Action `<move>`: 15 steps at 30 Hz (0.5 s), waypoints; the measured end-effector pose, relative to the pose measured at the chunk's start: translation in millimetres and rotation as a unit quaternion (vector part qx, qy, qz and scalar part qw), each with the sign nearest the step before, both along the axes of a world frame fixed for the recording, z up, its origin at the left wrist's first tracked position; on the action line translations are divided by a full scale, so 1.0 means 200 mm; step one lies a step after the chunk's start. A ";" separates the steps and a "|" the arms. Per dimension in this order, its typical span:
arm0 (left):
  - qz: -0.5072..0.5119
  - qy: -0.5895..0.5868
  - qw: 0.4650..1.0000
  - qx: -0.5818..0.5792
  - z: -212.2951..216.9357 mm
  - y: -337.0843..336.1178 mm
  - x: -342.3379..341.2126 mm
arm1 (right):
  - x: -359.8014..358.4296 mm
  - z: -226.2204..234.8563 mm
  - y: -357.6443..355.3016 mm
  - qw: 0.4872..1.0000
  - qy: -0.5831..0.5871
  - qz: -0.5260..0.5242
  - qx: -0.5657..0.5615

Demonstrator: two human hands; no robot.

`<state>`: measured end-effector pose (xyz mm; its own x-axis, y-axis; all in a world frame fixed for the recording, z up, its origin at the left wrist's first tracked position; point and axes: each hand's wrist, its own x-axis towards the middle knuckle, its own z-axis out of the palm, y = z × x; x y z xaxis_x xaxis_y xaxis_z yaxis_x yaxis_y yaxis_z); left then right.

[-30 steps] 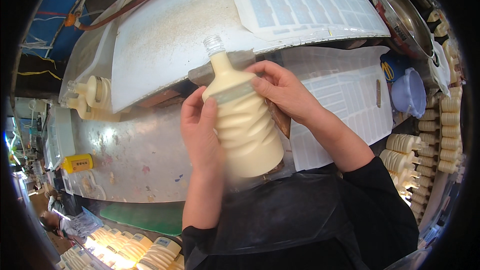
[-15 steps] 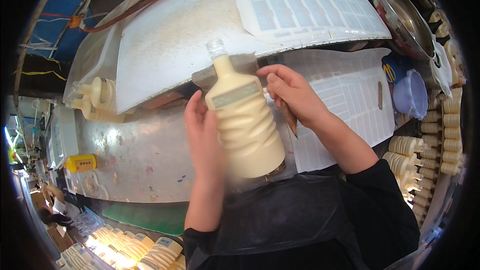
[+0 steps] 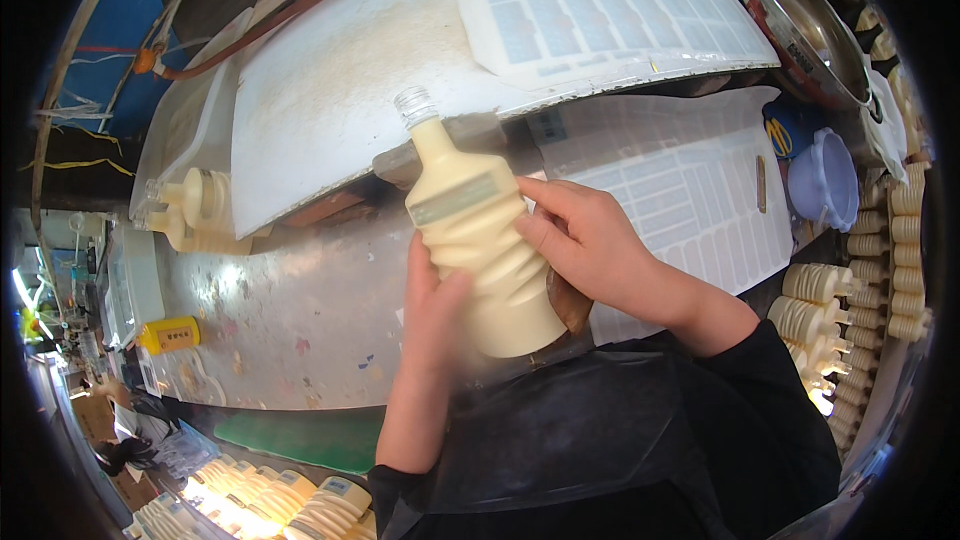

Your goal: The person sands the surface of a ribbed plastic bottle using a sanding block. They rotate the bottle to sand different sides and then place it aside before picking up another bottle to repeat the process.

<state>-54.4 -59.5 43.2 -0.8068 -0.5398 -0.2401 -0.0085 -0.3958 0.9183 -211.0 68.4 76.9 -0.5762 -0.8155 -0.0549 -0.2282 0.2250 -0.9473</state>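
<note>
A cream bottle [image 3: 500, 295] with a wavy, ridged body and a clear threaded neck lies tilted between my hands, its neck pointing away and slightly left. A grey-green label strip [image 3: 455, 198] crosses its shoulder. My left hand [image 3: 432, 290] holds the bottle's left side, the thumb over its front and blurred. My right hand [image 3: 590, 245] grips the right side, thumb on the ridges and forefinger near the shoulder. A brown pointed flat piece [image 3: 568, 305] shows beneath my right hand, against the bottle; its upper part is hidden.
Label sheets lie on the white board [image 3: 330, 100] and on the lower bench, where a backing sheet [image 3: 690, 240] spreads out. Several cream bottles [image 3: 200, 205] lie at the left; more are stacked right and lower left. A yellow container [image 3: 170, 335], purple bucket [image 3: 825, 180] and metal pan [image 3: 800, 20] stand around.
My right hand has moved down and in from beside the shoulder onto the bottle's right side. The brown piece has come against the bottle. My left hand has closed along the left side.
</note>
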 end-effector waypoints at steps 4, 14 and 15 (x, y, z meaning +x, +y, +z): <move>-0.009 0.032 0.999 0.025 0.00 0.00 -0.01 | 0.00 0.03 0.01 0.998 0.047 0.005 0.032; 0.067 -0.075 0.992 -0.079 0.00 0.04 -0.01 | -0.05 -0.12 0.00 0.983 -0.176 -0.006 -0.051; 0.070 -0.085 0.986 -0.126 0.00 0.05 -0.01 | -0.05 -0.12 -0.01 0.980 -0.196 -0.002 -0.034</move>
